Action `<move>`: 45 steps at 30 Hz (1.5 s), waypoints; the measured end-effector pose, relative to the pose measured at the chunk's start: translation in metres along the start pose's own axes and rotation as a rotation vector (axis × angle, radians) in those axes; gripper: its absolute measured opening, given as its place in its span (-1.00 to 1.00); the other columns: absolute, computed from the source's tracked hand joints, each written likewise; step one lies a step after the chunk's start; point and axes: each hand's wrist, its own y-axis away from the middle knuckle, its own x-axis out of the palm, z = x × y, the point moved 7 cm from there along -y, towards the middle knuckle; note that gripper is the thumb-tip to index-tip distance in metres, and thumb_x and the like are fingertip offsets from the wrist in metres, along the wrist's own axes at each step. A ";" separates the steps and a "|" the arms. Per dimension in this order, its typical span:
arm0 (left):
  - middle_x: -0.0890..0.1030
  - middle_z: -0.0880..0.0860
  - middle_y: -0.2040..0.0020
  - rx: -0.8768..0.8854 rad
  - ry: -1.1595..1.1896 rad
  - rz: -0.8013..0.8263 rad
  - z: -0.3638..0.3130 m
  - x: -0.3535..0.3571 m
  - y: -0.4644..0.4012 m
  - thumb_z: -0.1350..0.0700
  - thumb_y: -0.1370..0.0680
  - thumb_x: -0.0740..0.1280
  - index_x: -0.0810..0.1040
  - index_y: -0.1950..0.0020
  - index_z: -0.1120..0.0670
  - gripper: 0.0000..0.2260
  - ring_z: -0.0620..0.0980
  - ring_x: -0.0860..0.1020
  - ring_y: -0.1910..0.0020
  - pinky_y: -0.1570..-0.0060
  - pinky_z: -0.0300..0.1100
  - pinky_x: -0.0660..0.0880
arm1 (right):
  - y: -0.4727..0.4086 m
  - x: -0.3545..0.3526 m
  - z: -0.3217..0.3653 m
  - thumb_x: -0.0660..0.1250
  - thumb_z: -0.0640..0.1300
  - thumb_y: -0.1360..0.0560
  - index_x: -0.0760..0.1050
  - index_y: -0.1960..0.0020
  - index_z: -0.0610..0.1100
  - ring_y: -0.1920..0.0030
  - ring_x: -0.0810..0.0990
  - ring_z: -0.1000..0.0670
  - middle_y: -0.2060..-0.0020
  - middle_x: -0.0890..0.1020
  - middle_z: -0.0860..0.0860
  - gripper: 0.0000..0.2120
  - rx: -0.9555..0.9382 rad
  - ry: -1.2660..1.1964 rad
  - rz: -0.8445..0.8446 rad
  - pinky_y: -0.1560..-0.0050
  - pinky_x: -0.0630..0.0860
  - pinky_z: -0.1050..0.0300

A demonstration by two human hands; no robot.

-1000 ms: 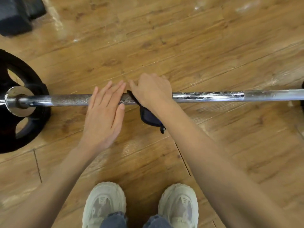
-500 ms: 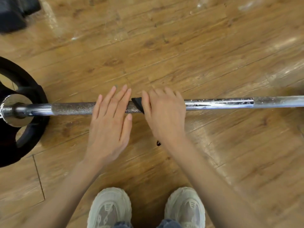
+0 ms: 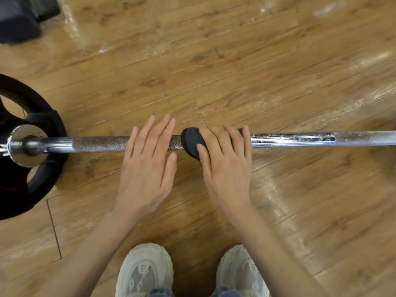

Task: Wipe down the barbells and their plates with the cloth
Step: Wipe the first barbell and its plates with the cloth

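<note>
The barbell (image 3: 289,139) lay flat on the wooden floor (image 3: 235,61), its long axis running left to right across the whole view, just ahead of the person's shoes (image 3: 145,273). A knurled stretch of the shaft sat toward the left and a shinier, scuffed stretch toward the right. At the left end a black plate (image 3: 42,129) stood on the sleeve behind a chrome collar (image 3: 25,144); the right end ran out of view, so nothing could be said of a plate there.

The dark cloth (image 3: 191,142) was draped over the shaft near its middle, bulging out to the left of the right hand (image 3: 227,163). That hand lay on top of it with fingers nearly straight across the bar, pressing the cloth down rather than clenching it; whether the thumb hooked under the shaft was hidden. The left hand (image 3: 147,159) rested flat on the knurling just beside the cloth, fingers extended and together, holding nothing, apparently steadying the bar against rolling.

The coming stroke would likely turn on the bar's axis: the cloth could only travel along it, left or right. To the right the shaft lay open and unobstructed as far as the frame showed. To the left, the left hand stood directly in the path, touching the bar between cloth and plate, and would have to lift or slide ahead before the knurling and the plate could be reached. A dark object (image 3: 19,18) sat at the top left corner, well apart from the work.
</note>
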 end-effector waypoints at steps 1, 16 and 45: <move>0.25 0.07 -0.60 -0.005 0.003 -0.002 -0.001 0.000 0.001 0.05 -0.68 0.01 0.22 -0.60 0.17 -0.51 0.07 0.09 -0.62 -0.59 -0.04 -0.16 | -0.007 0.000 -0.001 0.15 0.04 -0.70 0.62 -0.16 -0.11 -0.13 0.56 -0.16 -0.02 0.65 -0.05 -0.66 0.004 0.020 0.001 -0.43 0.31 -0.16; 0.16 0.12 -0.63 -0.011 0.160 -0.036 -0.028 0.013 0.000 0.08 -0.68 -0.02 0.18 -0.60 0.24 -0.50 0.06 0.00 -0.64 -0.59 -0.04 -0.21 | -0.014 0.001 0.011 0.13 0.01 -0.71 0.66 -0.20 -0.12 -0.28 0.59 -0.13 -0.17 0.68 -0.02 -0.63 -0.138 -0.101 -0.102 -0.48 0.30 -0.15; 0.14 0.13 -0.63 0.038 0.114 -0.010 -0.049 0.022 -0.009 0.11 -0.65 0.01 0.15 -0.61 0.23 -0.47 0.06 0.00 -0.63 -0.58 -0.07 -0.22 | -0.005 0.001 -0.022 0.14 0.02 -0.71 0.58 -0.35 -0.07 -0.43 0.46 -0.14 -0.35 0.58 -0.01 -0.65 -0.109 -0.054 -0.221 -0.54 0.13 -0.08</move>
